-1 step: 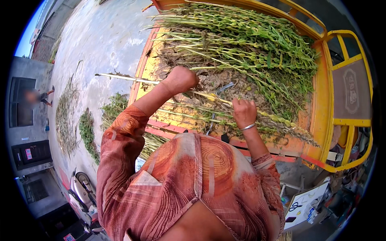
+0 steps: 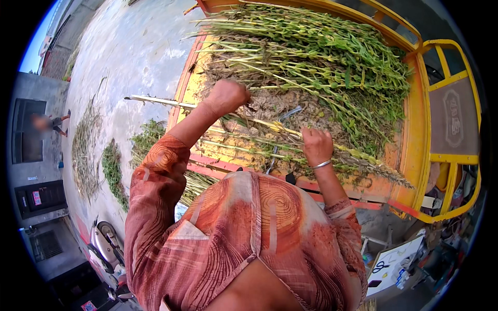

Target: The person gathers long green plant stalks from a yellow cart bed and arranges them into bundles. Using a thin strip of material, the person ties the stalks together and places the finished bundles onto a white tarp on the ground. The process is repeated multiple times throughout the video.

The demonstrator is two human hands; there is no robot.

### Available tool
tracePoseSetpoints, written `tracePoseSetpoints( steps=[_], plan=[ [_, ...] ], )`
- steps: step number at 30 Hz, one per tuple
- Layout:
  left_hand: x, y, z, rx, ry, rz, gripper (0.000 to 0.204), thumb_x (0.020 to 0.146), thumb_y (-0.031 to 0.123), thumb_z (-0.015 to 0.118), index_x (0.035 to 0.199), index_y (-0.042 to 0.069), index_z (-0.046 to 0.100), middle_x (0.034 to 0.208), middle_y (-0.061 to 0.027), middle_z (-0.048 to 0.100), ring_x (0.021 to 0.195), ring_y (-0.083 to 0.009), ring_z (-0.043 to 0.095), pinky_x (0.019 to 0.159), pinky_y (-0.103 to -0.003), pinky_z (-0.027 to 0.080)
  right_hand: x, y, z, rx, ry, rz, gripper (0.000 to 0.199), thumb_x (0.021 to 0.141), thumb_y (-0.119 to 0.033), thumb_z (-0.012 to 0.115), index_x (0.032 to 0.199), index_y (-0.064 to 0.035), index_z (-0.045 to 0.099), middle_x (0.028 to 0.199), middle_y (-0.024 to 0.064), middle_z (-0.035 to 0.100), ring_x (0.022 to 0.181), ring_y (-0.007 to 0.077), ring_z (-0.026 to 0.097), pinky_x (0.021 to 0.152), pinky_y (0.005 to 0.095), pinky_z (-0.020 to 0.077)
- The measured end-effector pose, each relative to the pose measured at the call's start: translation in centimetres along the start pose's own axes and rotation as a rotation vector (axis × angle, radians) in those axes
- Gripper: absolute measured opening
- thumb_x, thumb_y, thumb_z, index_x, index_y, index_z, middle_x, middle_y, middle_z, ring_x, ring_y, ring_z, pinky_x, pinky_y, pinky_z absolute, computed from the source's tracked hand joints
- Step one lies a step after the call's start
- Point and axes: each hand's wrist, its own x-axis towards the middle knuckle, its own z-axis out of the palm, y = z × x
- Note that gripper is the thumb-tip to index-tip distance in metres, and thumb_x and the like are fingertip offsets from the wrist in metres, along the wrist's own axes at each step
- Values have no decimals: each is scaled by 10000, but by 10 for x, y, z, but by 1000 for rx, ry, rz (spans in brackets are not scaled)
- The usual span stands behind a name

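Observation:
My right hand [image 2: 317,146] is closed around a long, pale plant stalk [image 2: 270,124]. The stalk runs from beyond the truck bed's left edge, under my left forearm, to a leafy, browned end at the right. Just above the stalk my left hand [image 2: 228,96] is curled into a fist, with a brown dry scrap at its fingertips; the rest of what it holds is hidden. Beyond both hands, a thick pile of green, podded stalks [image 2: 321,57] lies across the yellow cargo bed [image 2: 199,78]. A few more loose stalks rest on the near side of the bed.
Dry leaf litter [image 2: 275,101] covers the middle of the bed. A yellow railed frame [image 2: 454,155] stands at the right. Plant heaps [image 2: 85,150] lie on the concrete at left, near a parked motorbike [image 2: 106,243]. A white board with scissors [image 2: 394,264] is at lower right. Someone is at far left.
My left hand has shifted slightly left and up, away from the stalk, and a brown scrap now shows at its fingers. My right hand has barely moved.

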Motion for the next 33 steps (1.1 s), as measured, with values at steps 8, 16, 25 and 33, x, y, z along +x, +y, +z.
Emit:
tracePoseSetpoints(
  steps=[8,16,25,33],
  plan=[
    [-31,-43,10,-434,-68,-376,531,763,522,656,697,-1,593,589,-177,553,592,-383,551,534,-446,420,-33,19,10,-62,-64,59,57,720,-62,568,721,-102,527,622,48,514,636,220,560,588,368,386],
    [-8,21,66,-494,-559,-398,645,749,669,593,758,31,692,650,-161,628,640,-366,613,627,-430,495,-23,8,13,-43,-37,55,85,710,-58,582,691,-104,512,628,47,515,637,223,544,603,378,388],
    [-18,12,58,-687,286,-727,430,879,384,593,677,6,563,599,-209,538,576,-399,525,532,-450,406,-38,18,42,-3,-187,163,100,689,-28,578,759,-94,550,690,86,574,704,286,582,671,440,411],
    [-212,-35,65,-1339,1037,-1317,338,961,278,524,663,157,419,488,80,322,380,-34,234,357,-232,152,-73,21,86,36,-427,224,194,713,-78,622,907,-65,619,718,115,640,695,296,630,705,458,467]
  ],
)
